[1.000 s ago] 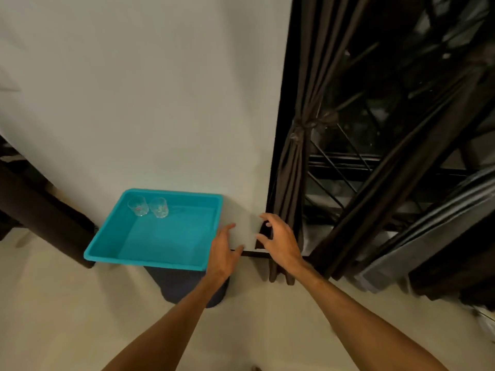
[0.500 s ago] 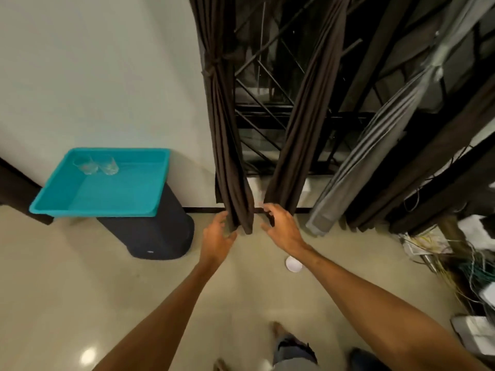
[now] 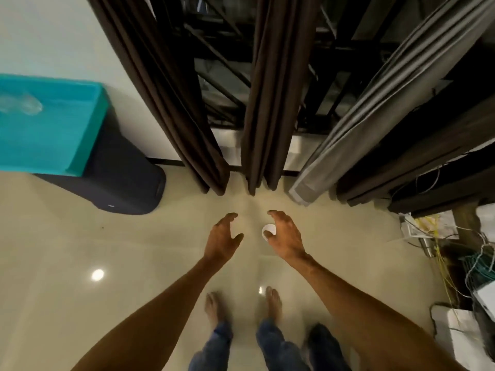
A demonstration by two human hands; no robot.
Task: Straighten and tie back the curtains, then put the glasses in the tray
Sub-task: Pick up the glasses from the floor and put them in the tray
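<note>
- The left grip (image 3: 222,238) and the right grip (image 3: 286,238) are hovering side by side above the floor (image 3: 67,236). Both have their fingers spread and loosely curved and are holding nothing.
- Both grips are hanging in front of the curtain hems and apart from the cloth.
- The floor is shining glossy beige and reflecting bright spots of light. Bare feet (image 3: 214,306) and jeans legs are showing at the bottom edge.
- A small white round thing (image 3: 267,230) is lying on the floor, partly hidden behind the right grip.
- The left brown curtain (image 3: 171,103) and the middle brown curtain (image 3: 270,103) are hanging in narrow gathered folds, their hems near the floor. A grey curtain (image 3: 361,116) is slanting down on the right.
- A black window grille (image 3: 222,62) is showing between the curtains.
- The teal tray (image 3: 91,124) is sitting on a dark rounded stand (image 3: 126,183) against the white wall (image 3: 53,36), well apart from the grips.
- The glasses (image 3: 22,105) are sitting inside the tray near its far side, and they look blurred.
- Tangled cables (image 3: 442,250) are lying along the right edge.
</note>
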